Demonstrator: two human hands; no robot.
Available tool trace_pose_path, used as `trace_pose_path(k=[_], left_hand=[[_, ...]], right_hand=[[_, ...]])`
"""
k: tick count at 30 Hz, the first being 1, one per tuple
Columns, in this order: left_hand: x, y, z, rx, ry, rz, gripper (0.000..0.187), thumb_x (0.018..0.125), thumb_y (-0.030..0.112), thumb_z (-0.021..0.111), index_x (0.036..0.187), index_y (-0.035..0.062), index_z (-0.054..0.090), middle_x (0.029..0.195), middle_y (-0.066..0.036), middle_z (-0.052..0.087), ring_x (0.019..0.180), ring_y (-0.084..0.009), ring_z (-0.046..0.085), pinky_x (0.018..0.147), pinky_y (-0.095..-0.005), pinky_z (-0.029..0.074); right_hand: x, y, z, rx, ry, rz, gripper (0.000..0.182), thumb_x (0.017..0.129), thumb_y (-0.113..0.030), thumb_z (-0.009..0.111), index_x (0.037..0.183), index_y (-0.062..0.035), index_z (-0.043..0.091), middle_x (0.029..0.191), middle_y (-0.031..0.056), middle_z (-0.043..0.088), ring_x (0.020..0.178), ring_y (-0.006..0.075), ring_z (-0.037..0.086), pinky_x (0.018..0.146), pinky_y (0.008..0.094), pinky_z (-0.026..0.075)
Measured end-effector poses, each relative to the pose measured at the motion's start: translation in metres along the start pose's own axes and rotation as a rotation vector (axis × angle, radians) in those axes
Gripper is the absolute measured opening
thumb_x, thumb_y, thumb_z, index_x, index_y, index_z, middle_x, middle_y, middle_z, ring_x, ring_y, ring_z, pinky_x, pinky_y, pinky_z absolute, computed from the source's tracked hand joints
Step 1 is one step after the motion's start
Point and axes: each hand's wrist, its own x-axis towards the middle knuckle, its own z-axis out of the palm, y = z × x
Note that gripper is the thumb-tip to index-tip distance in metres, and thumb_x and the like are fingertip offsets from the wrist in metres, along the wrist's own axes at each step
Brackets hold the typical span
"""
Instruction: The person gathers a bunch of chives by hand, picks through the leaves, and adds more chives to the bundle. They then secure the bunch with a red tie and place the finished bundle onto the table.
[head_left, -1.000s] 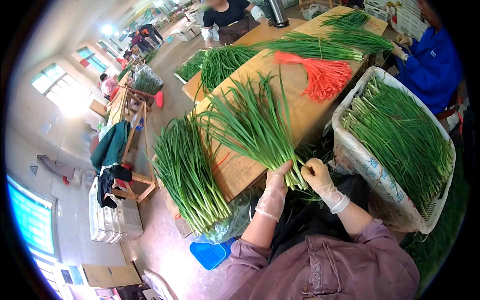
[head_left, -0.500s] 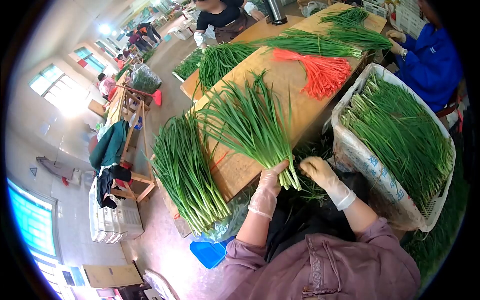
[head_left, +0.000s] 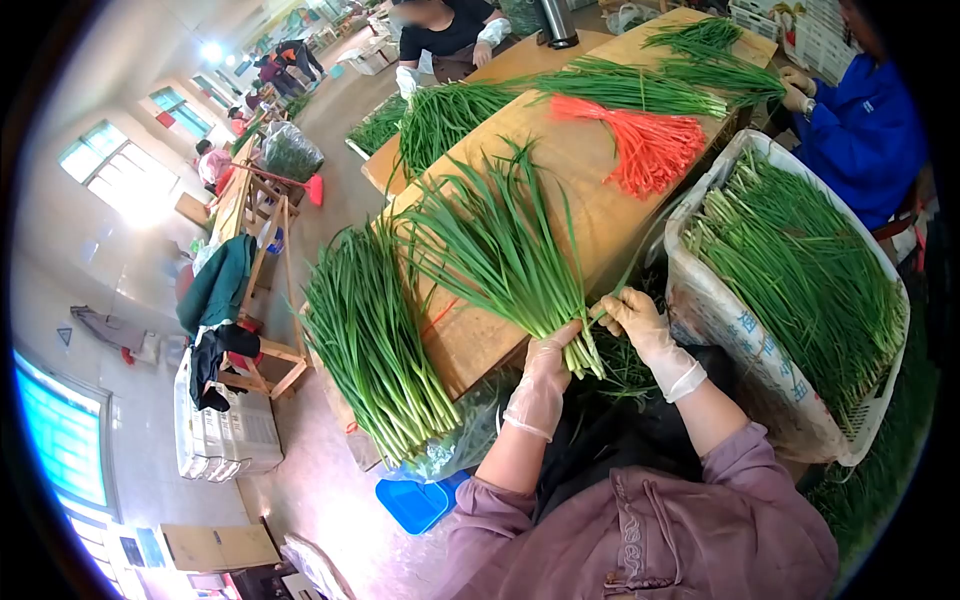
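Observation:
My gloved left hand (head_left: 546, 362) is wrapped round the pale stem ends of a bunch of garlic chives (head_left: 505, 245), whose green leaves fan out over the wooden table (head_left: 480, 345). Just right of the stems, my gloved right hand (head_left: 636, 318) is closed in a pinch on a thin green chive leaf (head_left: 632, 268) that sticks up from the fingers. To the left, a larger pile of chives (head_left: 375, 345) lies along the table edge, stems toward me.
A white crate (head_left: 680, 225) full of chives stands at my right. Red ties (head_left: 655, 145) lie on the table, with more chives (head_left: 620, 88) beyond. A person in blue (head_left: 862, 140) sits at right, another person (head_left: 450, 35) across. A blue container (head_left: 412, 505) is below left.
My right hand has moved slightly left and up to the bunch, and a chive leaf now shows in its fingers. The left hand keeps its hold on the bunch.

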Motion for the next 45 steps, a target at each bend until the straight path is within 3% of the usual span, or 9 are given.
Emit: trace_pose_path(k=[6, 9, 12, 17, 25, 35, 38, 41, 45], left_hand=[[0.007, 0.01, -0.005, -0.101, -0.011, -0.016, 0.021, 0.078, 0.0, 0.056, 0.099, -0.0047, 0.056, 0.089, -0.012, 0.062, 0.074, -0.02, 0.06, 0.062, -0.0294, 0.049], [0.009, 0.009, -0.007, -0.105, 0.007, 0.01, 0.021, 0.078, 0.0, 0.057, 0.099, -0.0048, 0.056, 0.089, -0.012, 0.062, 0.074, -0.0199, 0.059, 0.062, -0.0293, 0.049], [0.007, 0.008, -0.007, -0.085, 0.0, 0.013, 0.021, 0.078, -0.001, 0.058, 0.098, -0.0046, 0.056, 0.088, -0.011, 0.062, 0.074, -0.0199, 0.059, 0.063, -0.0292, 0.049], [0.009, 0.0, 0.002, -0.073, 0.031, 0.051, 0.019, 0.077, 0.0, 0.06, 0.096, 0.0, 0.057, 0.087, -0.008, 0.061, 0.074, -0.0201, 0.06, 0.065, -0.0317, 0.05], [-0.008, 0.009, -0.011, 0.001, -0.049, -0.013, 0.022, 0.078, -0.001, 0.058, 0.1, -0.002, 0.057, 0.089, -0.008, 0.061, 0.078, -0.0184, 0.058, 0.068, -0.0299, 0.049], [-0.012, -0.008, -0.003, 0.012, -0.036, -0.082, 0.019, 0.078, -0.002, 0.059, 0.097, -0.0019, 0.058, 0.088, -0.009, 0.061, 0.077, -0.0205, 0.06, 0.068, -0.0323, 0.051], [-0.009, -0.006, -0.001, -0.016, -0.012, -0.062, 0.019, 0.079, 0.001, 0.059, 0.097, -0.001, 0.059, 0.09, -0.009, 0.062, 0.078, -0.0197, 0.06, 0.068, -0.0321, 0.05], [-0.001, -0.002, -0.004, -0.102, 0.057, -0.029, 0.019, 0.08, 0.007, 0.06, 0.098, 0.0015, 0.06, 0.091, -0.006, 0.062, 0.08, -0.0173, 0.059, 0.068, -0.0318, 0.049], [0.001, 0.006, -0.013, -0.132, 0.017, -0.096, 0.023, 0.078, 0.002, 0.061, 0.101, -0.0004, 0.058, 0.095, -0.008, 0.062, 0.083, -0.0176, 0.058, 0.073, -0.0286, 0.047]], right_hand=[[-0.062, 0.012, -0.024, -0.095, 0.085, 0.021, 0.02, 0.084, -0.019, 0.055, 0.08, 0.0002, 0.06, 0.061, 0.0046, 0.053, 0.051, 0.0087, 0.047, 0.047, 0.021, 0.037], [-0.077, 0.056, -0.062, -0.483, 0.153, 0.017, 0.022, 0.083, -0.021, 0.055, 0.081, -0.0003, 0.06, 0.069, 0.0102, 0.058, 0.059, 0.0179, 0.056, 0.054, 0.0293, 0.044], [-0.086, 0.04, -0.068, -1.447, -0.272, 0.41, 0.037, 0.081, -0.038, 0.053, 0.083, -0.0021, 0.061, 0.085, 0.0163, 0.06, 0.082, 0.0313, 0.058, 0.07, 0.0392, 0.045], [-0.035, -0.013, -0.013, -0.675, -0.1, -0.128, 0.038, 0.079, -0.038, 0.059, 0.087, -0.0007, 0.058, 0.077, 0.0128, 0.059, 0.069, 0.0259, 0.057, 0.064, 0.0347, 0.045], [-0.014, -0.016, 0.001, 0.271, -0.231, 0.292, 0.016, 0.085, -0.015, 0.055, 0.088, 0.0011, 0.058, 0.08, 0.008, 0.062, 0.071, 0.0153, 0.06, 0.065, 0.0261, 0.049], [-0.009, -0.001, 0.008, -0.086, -0.327, 0.344, 0.02, 0.084, -0.021, 0.056, 0.074, -0.0036, 0.055, 0.067, 0.0029, 0.057, 0.059, 0.015, 0.053, 0.056, 0.0285, 0.043], [-0.014, 0.006, 0.012, -0.64, -0.049, -0.547, 0.029, 0.083, -0.023, 0.056, 0.065, -0.0009, 0.05, 0.062, 0.0119, 0.049, 0.06, 0.0287, 0.048, 0.056, 0.0345, 0.039], [-0.036, 0.011, 0.008, -0.561, 0.138, -0.519, 0.026, 0.083, -0.019, 0.054, 0.065, -0.0015, 0.049, 0.062, 0.0109, 0.05, 0.058, 0.0276, 0.048, 0.056, 0.0342, 0.039], [-0.074, 0.055, -0.027, -0.376, 0.19, 0.132, 0.018, 0.084, -0.017, 0.05, 0.077, -0.0006, 0.053, 0.069, 0.0131, 0.056, 0.071, 0.0273, 0.057, 0.061, 0.0352, 0.043]])
